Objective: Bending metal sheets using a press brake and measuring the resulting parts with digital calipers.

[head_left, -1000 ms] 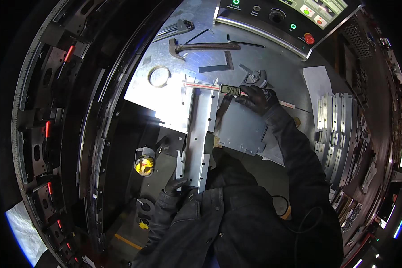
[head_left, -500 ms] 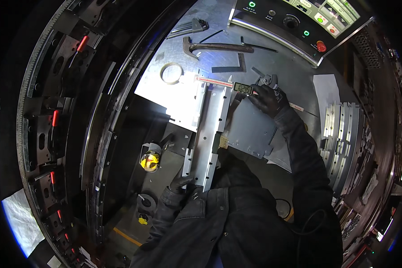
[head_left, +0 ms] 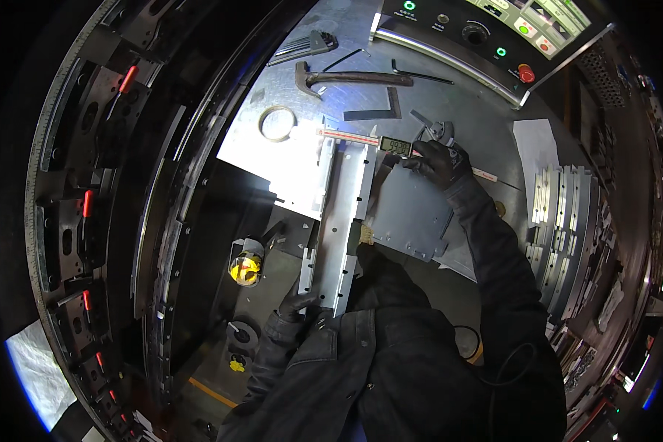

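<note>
A long bent sheet-metal channel (head_left: 336, 210) with notched side flanges stretches from near my body to the far bench edge. My left hand (head_left: 296, 303), in a dark glove, closes round its near end; some fingers are hidden by the metal. A digital caliper (head_left: 368, 140) lies crosswise over the channel's far end, its jaws at the two side walls. The gloved right hand (head_left: 442, 163) grips the caliper just right of its lit display. Under and beside that hand is a flat grey metal plate (head_left: 409, 206).
On the metal bench lie a hammer (head_left: 357, 77), an angle square (head_left: 376, 114), a tape roll (head_left: 276, 124) and hex keys (head_left: 302, 47). A control panel (head_left: 479, 44) stands at the far right. Stacked metal strips (head_left: 563, 214) are to the right; a machine with red-handled clamps (head_left: 88, 204) rises left.
The reading on the caliper's display has changed, and my right fingers have shifted slightly on it. The whole view has moved a little; the channel and left hand stay in place.
</note>
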A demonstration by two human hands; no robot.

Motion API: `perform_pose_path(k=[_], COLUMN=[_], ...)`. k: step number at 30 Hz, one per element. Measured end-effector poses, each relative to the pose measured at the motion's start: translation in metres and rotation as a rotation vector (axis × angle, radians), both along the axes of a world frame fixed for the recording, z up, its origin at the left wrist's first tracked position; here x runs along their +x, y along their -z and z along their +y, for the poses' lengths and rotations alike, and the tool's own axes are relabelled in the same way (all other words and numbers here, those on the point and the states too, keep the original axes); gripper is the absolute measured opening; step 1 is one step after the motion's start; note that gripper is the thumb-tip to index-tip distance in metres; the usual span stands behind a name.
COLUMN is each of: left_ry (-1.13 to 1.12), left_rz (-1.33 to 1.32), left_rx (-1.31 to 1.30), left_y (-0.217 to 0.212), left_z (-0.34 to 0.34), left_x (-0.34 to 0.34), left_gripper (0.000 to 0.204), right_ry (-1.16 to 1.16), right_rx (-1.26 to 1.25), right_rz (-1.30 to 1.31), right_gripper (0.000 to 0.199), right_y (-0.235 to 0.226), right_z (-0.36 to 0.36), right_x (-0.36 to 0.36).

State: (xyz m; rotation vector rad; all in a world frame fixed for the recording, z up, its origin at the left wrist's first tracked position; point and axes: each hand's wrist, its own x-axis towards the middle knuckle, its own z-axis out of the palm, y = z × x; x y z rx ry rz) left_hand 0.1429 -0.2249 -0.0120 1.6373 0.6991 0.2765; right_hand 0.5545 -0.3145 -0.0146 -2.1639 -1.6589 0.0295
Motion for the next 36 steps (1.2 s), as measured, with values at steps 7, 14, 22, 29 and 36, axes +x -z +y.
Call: perform_pose_path(k=[7, 14, 22, 29, 36], left_ry=[0.029, -0.03, -0.039, -0.044, -0.032], left_rz=[-0.007, 0.05, 0.079, 0.097, 0.095], left_rx=[0.019, 0.038, 0.05, 0.086, 0.122], left_y=[-0.005, 0.005, 0.009, 0.014, 0.015], left_z=[-0.003, -0.002, -0.003, -0.002, -0.005], left_x=[-0.027, -0.007, -0.016, -0.015, -0.015], left_gripper=[0.03, 0.031, 0.032, 0.033, 0.034], right_ry=[0.024, 0.005, -0.001, -0.018, -0.002], right_rx=[-0.007, 0.177, -0.002, -0.131, -0.098], right_rz=[-0.084, -0.021, -0.066, 0.069, -0.015], right_gripper=[0.028, 0.025, 0.025, 0.031, 0.037], right_y=[-0.025, -0.003, -0.03, -0.041, -0.029], right_z=[0.008, 0.002, -0.01, -0.015, -0.023], right_x=[-0.013, -0.014, -0.048, -0.06, -0.058])
